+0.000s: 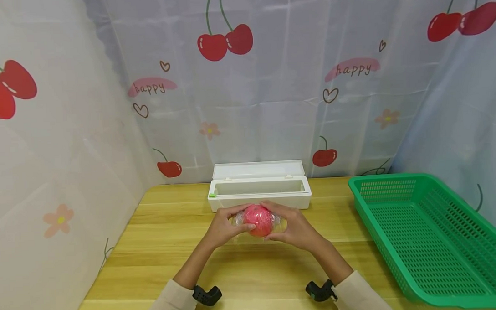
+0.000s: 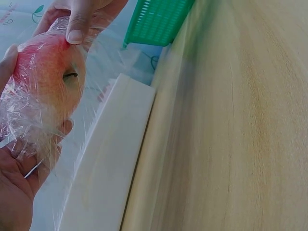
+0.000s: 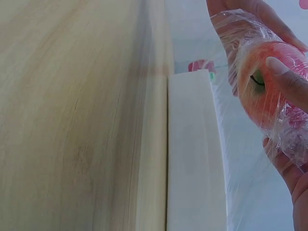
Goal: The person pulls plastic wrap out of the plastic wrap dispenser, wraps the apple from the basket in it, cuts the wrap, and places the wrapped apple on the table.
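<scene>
A red apple (image 1: 258, 220) in clear plastic wrap (image 2: 21, 115) is held between both hands above the table. My left hand (image 1: 227, 226) grips it from the left, thumb over its near side and fingers behind. From the right, my right hand (image 1: 293, 226) grips the bunched wrap and the apple. In the left wrist view the apple's stem (image 2: 70, 75) shows through the film. Loose folds of wrap gather at the apple's two sides. Just beyond the hands stands a long white box (image 1: 259, 202), its lid (image 1: 258, 169) raised at the back.
A green plastic basket (image 1: 392, 255) with slotted walls stands on the right side of the wooden table (image 1: 256, 282). A small green piece (image 1: 212, 195) sits at the left of the white box's front rim. Cherry-printed cloth (image 1: 262, 104) encloses the table's back and sides.
</scene>
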Available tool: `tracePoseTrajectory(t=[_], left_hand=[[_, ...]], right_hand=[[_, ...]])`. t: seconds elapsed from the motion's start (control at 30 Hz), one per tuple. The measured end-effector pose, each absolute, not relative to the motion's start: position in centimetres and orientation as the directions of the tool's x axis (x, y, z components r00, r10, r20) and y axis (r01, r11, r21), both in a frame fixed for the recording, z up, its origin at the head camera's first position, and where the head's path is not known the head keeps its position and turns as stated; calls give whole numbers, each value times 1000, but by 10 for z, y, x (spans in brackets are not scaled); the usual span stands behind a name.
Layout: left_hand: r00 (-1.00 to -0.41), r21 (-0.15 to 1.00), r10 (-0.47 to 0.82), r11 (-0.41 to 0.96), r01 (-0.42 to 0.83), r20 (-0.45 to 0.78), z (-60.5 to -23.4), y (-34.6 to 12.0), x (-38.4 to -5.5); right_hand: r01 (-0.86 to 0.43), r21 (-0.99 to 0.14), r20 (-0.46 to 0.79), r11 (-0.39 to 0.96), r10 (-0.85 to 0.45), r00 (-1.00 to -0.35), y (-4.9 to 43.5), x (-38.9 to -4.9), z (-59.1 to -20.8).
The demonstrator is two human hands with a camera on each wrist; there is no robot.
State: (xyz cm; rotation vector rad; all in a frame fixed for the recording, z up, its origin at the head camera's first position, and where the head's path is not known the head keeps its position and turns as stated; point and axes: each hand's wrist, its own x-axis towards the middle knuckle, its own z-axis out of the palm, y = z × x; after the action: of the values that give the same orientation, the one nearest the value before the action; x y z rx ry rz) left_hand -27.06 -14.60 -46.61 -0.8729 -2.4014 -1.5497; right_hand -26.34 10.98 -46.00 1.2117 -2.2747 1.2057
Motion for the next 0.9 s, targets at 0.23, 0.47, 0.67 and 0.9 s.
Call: tracePoseTrajectory(t=[0.23,0.47,0.67,0.9], left_hand=[[-829,788,379,311,532,410,-470,-149,-273],[-830,790,389,315,527,399,-468,-148,-272],[-821,763,393,344,548,413,-467,-146,-271],[-787,745,400,299,597,470,-468,-146,-272]], right_hand=[[-800,-506,618,323,-512,-597,110,-261,-459],[-817,-488,649,305,-499,-574,110,-261,-458],[-820,-483,661,306,-487,-571,112,-263,-458],[-825,-493,678,276,-472,-563,113,-264,-461]])
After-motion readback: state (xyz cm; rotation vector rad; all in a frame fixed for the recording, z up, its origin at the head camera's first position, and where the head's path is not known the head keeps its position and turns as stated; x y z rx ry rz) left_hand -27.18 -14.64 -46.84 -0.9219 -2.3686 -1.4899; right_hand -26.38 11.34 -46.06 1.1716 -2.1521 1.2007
